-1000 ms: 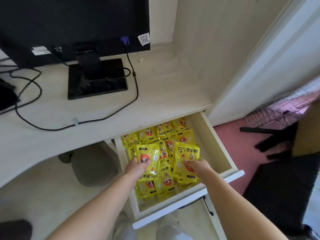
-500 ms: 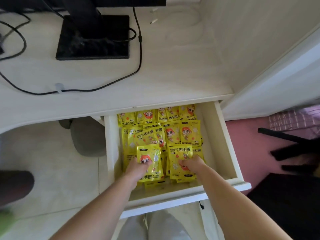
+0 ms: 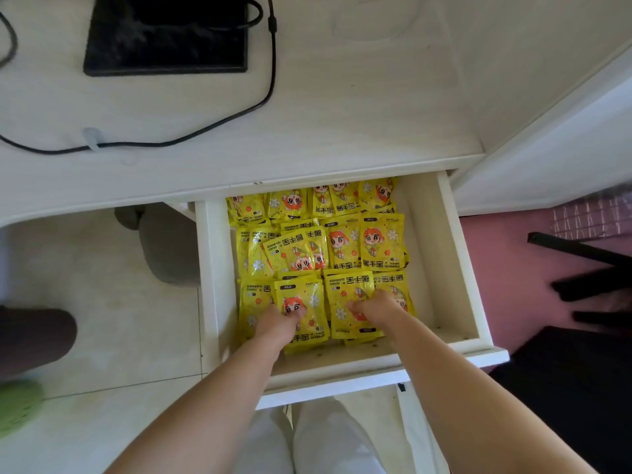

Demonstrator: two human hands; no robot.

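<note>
Gripped left packet (image 3: 307, 292) in left hand (image 3: 278, 318), right packet (image 3: 345, 295) in right hand (image 3: 374, 307); best laid flat, squared, in drawer (image 3: 432, 268) front row.

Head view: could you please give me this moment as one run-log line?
drawer: open, filled with yellow packets | left hand: holds left packet | right hand: holds right packet | both at drawer front

Bright yellow packets (image 3: 379, 241), each printed with an orange-haired cartoon figure, white flowers and black lettering; cream-white drawer (image 3: 455, 268); pale wood-grain desk (image 3: 342, 114); black monitor base (image 3: 164, 35) and cable (image 3: 219, 122); dusty pink floor (image 3: 506, 285) to the right
</note>
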